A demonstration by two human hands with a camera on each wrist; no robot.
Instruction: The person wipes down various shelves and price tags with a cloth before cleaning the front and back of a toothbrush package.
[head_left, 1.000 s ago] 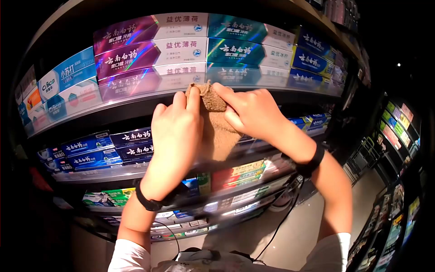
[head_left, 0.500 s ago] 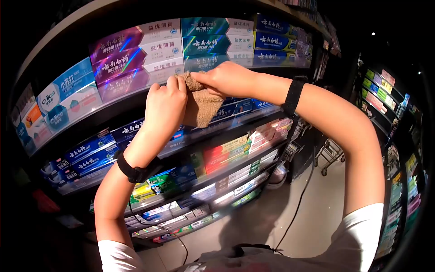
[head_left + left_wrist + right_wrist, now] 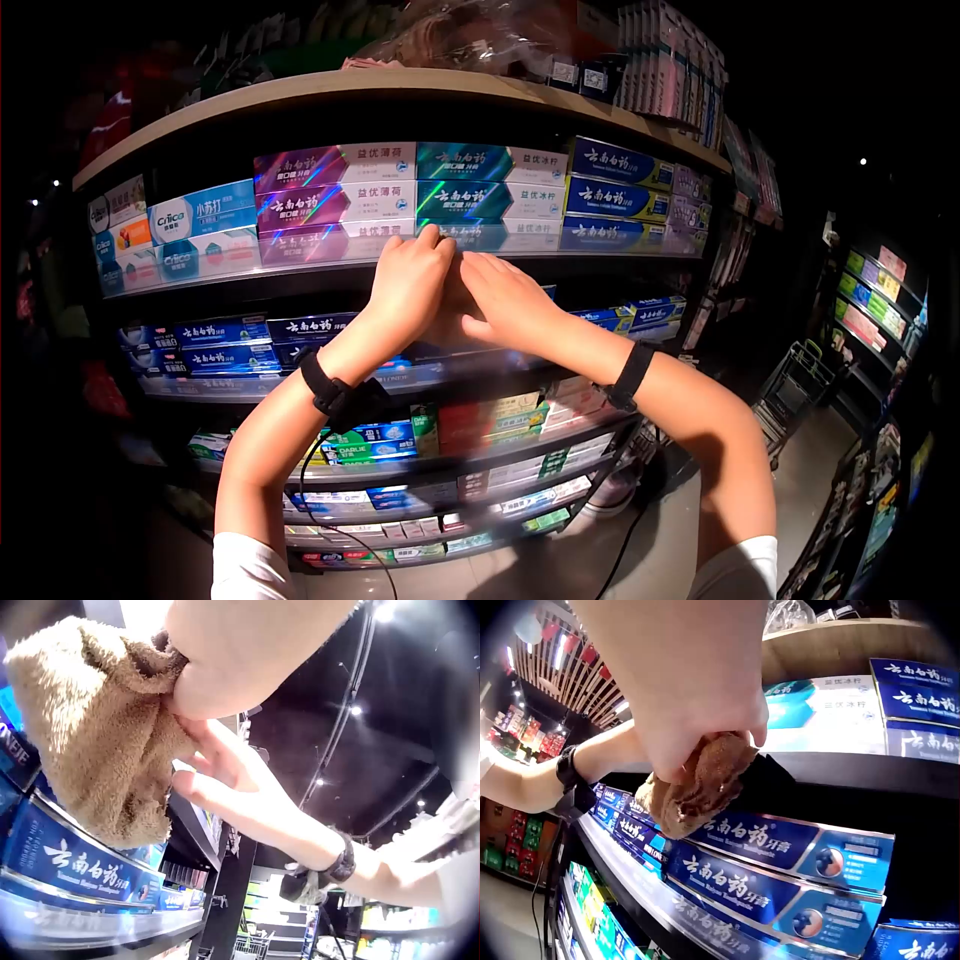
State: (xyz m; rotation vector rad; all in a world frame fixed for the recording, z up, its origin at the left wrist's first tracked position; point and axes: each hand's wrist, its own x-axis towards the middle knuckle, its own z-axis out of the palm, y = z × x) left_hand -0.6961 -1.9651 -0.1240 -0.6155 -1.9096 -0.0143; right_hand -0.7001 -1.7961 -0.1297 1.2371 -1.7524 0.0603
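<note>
A brown terry cloth [image 3: 97, 735] hangs in folds from the left hand [image 3: 408, 280], whose fingers pinch its upper edge. The right hand [image 3: 510, 300] is close beside it, thumb spread below the fingers and the cloth's edge between them. Both hands are at the front edge of the upper shelf [image 3: 350, 267], and they hide most of the cloth in the head view. From the right wrist, a bunched fold of the cloth [image 3: 697, 791] shows under the right hand, near blue toothpaste boxes [image 3: 727, 889].
Purple toothpaste boxes [image 3: 300, 205], teal ones [image 3: 455, 200] and blue ones [image 3: 615, 200] are stacked behind a clear lip on the upper shelf. A wooden top board [image 3: 420, 82] runs above. Lower shelves hold more boxes. A shopping cart [image 3: 790, 390] stands in the aisle at right.
The head view has shifted, and the wooden top now shows. The right hand has turned, its fingers covering more of the cloth. The cloth's rolled upper part, visible before, is now mostly hidden.
</note>
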